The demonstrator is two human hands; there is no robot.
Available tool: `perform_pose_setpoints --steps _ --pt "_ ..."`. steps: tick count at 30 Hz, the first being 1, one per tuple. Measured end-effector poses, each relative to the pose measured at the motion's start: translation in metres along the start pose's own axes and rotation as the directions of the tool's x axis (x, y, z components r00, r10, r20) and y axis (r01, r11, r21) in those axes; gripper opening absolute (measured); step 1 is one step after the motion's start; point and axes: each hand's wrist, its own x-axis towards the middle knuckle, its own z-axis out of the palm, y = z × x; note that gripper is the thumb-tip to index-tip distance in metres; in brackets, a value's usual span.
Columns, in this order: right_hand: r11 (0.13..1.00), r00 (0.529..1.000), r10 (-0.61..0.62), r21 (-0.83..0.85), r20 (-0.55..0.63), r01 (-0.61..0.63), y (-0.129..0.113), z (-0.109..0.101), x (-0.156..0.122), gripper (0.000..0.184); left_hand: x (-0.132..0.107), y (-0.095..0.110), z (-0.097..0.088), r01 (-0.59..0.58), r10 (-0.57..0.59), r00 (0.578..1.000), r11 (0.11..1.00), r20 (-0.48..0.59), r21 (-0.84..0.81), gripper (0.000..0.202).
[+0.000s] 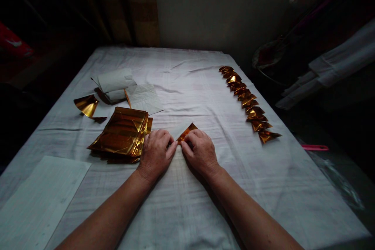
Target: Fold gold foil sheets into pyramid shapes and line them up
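Between my hands, on the cloth-covered table (187, 211), lies a folded piece of gold foil paper (190, 128), white along one side. My right hand (200, 150) is closed on its right part, thumb and fingers pressed together. At its left corner my left hand (158, 150) pinches with thumb and forefinger; the fingers partly hide the paper. A thick stack of gold foil sheets (120, 129) lies just left of my left hand, close against its knuckles. Along the right side runs a row of folded gold foil pieces (249, 103), overlapping one another.
Behind the stack lie loose pale papers (114, 80) and a curled gold scrap (87, 105). A white sheet (43, 199) rests at the front left. Beyond the right table edge are a pink handle (315, 147), clear plastic (336, 179) and hanging white cloth (342, 58).
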Motion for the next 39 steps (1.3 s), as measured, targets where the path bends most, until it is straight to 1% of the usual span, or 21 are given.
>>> perform_pose_setpoints --steps 9,16,20,22,24,28,30,35,39 --pt "0.999 1.000 0.025 -0.048 -0.003 -0.025 -0.004 0.001 0.000 0.013 0.001 0.000 0.002 0.014 -0.013 1.000 1.000 -0.013 0.007 0.018" --pt "0.998 0.999 0.047 -0.046 -0.011 -0.047 -0.004 0.003 0.000 0.003 0.001 0.002 0.002 0.024 -0.024 1.000 1.000 0.001 0.017 0.017" --pt "0.995 0.998 0.063 -0.082 -0.012 -0.063 -0.006 0.004 0.001 0.009 0.001 0.001 0.002 0.040 -0.040 0.999 0.999 0.012 -0.002 0.016" --pt "0.996 0.998 0.062 -0.061 0.003 -0.062 -0.004 0.003 0.002 0.009 0.001 0.001 0.002 0.050 -0.050 0.999 0.999 0.018 -0.005 0.014" --pt "0.999 0.998 0.049 -0.009 0.026 -0.048 -0.001 0.001 0.003 0.007 0.001 0.001 0.002 0.049 -0.049 0.999 0.999 0.024 -0.011 0.012" --pt "0.996 0.998 0.010 0.090 0.058 -0.016 0.007 -0.002 0.003 0.009 0.000 0.001 0.002 0.041 -0.040 0.999 0.999 0.022 -0.036 0.008" --pt "0.992 0.998 0.002 0.123 0.064 -0.010 0.010 -0.002 0.003 0.010 0.000 0.001 0.002 0.035 -0.034 0.999 0.998 0.019 -0.045 0.003" --pt "0.989 0.999 -0.008 0.148 0.053 0.000 0.011 -0.001 0.003 0.010 -0.001 0.000 0.003 -0.018 0.018 1.000 0.999 0.005 -0.051 0.009" --pt "0.985 0.999 -0.033 0.172 0.020 0.029 0.011 -0.002 0.002 0.013 -0.002 -0.001 0.004 -0.019 0.019 1.000 0.998 -0.003 -0.066 0.009"
